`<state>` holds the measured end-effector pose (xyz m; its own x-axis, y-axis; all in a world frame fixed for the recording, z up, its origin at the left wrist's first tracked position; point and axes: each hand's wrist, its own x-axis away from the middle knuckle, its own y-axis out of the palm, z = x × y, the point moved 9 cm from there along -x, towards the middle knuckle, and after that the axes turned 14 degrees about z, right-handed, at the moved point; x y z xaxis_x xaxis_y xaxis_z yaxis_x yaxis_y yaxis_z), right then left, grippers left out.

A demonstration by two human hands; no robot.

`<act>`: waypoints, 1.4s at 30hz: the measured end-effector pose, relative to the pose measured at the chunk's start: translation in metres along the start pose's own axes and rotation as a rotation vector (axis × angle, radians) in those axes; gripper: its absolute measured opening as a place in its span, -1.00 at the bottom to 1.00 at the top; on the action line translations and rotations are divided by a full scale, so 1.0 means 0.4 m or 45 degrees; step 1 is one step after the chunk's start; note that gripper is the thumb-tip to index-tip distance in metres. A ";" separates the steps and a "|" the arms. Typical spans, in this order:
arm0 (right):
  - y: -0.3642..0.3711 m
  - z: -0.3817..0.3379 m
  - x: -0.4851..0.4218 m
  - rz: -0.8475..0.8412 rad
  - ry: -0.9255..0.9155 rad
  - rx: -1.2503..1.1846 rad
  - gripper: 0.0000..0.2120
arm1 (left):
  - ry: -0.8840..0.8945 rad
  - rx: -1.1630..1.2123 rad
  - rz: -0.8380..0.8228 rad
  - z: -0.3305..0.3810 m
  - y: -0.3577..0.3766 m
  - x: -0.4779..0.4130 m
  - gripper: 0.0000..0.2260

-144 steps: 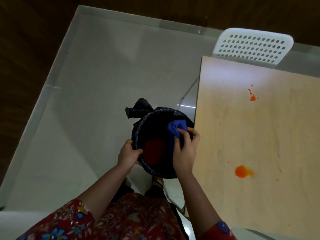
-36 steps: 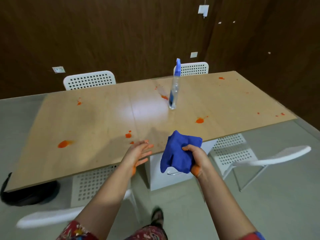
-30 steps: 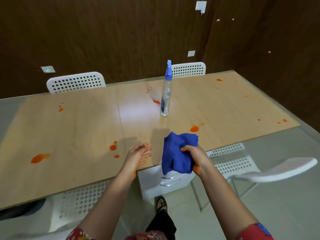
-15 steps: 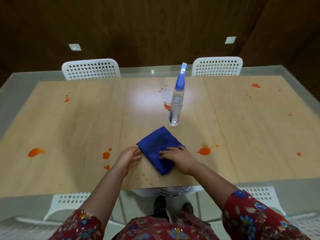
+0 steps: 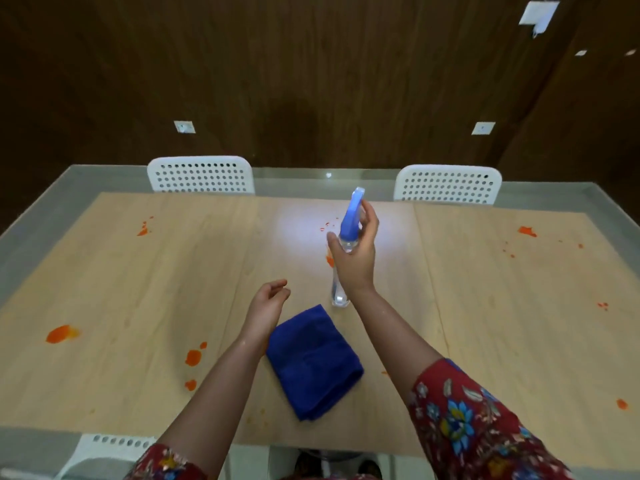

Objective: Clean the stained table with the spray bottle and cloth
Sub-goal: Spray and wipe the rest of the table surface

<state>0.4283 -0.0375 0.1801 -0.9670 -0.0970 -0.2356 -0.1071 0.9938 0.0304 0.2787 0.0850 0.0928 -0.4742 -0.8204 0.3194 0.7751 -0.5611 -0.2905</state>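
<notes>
Right hand (image 5: 355,261) raised at the blue trigger head of a clear plastic spray bottle (image 5: 350,216), thumb to its left, straight fingers to its right, contact unclear. Bottle upright on a pale wooden table (image 5: 138,289). Left hand (image 5: 266,306) loosely curled above the tabletop, holding nothing. Just beside it, a folded dark blue cloth (image 5: 313,358), flat near the front edge. Orange stains (image 5: 193,356) scattered over the wood, largest smear (image 5: 59,333) far left. Two white perforated plastic chairs (image 5: 201,174) behind the far edge

Light from above puts a white glare patch on the table (image 5: 304,230) beside the spray bottle (image 5: 350,216); the wall (image 5: 311,81) behind is dim. Shadows are faint and soft. Table edges bend toward the corners, and my right hand (image 5: 353,258) looks slightly blurred
</notes>
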 end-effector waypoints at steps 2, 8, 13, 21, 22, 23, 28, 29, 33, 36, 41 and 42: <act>0.004 -0.007 -0.014 0.047 -0.032 -0.060 -0.42 | 0.046 0.000 -0.024 0.022 0.022 -0.022 -0.70; -0.107 0.017 -0.088 0.331 -0.007 -0.106 -0.68 | 0.114 -0.109 -0.220 0.040 0.159 -0.068 -0.72; -0.301 0.013 -0.188 0.402 -0.026 -0.183 -0.75 | 0.159 -0.198 -0.395 0.060 0.363 -0.083 -0.76; -0.589 0.093 -0.401 0.290 0.065 0.480 -0.89 | 0.328 -0.390 -0.539 0.102 0.695 -0.053 -0.66; -0.620 0.112 -0.430 0.317 0.122 0.576 -0.83 | 0.344 -0.433 -0.575 0.095 0.733 -0.043 -0.62; -0.653 0.137 -0.463 0.331 0.188 0.662 -0.77 | 0.376 -0.486 -0.602 0.084 0.775 -0.038 -0.57; -0.710 0.246 -0.542 0.177 0.516 0.865 -0.57 | 0.605 -0.930 -0.764 0.009 0.884 0.007 -0.18; -0.704 0.260 -0.548 0.143 0.542 0.879 -0.55 | 0.628 -0.986 -0.804 -0.011 0.895 0.015 -0.11; -0.678 0.308 -0.565 0.077 0.603 0.898 -0.57 | 0.697 -1.150 -0.850 -0.062 0.915 0.015 0.10; -0.694 0.327 -0.569 0.104 0.638 0.846 -0.62 | 0.689 -1.156 -0.903 -0.066 0.917 0.012 0.14; -0.791 0.316 -0.584 0.204 0.608 0.967 -0.57 | 0.742 -1.198 -0.869 -0.066 0.912 0.022 0.17; -0.816 0.308 -0.590 0.260 0.586 0.965 -0.56 | 0.749 -1.201 -0.864 -0.066 0.911 0.022 0.17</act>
<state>0.7201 -0.3323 0.1061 -0.9648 0.2339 0.1202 0.0995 0.7478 -0.6564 0.5459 -0.1294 -0.0341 -0.9503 -0.1346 0.2806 -0.1659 -0.5435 -0.8229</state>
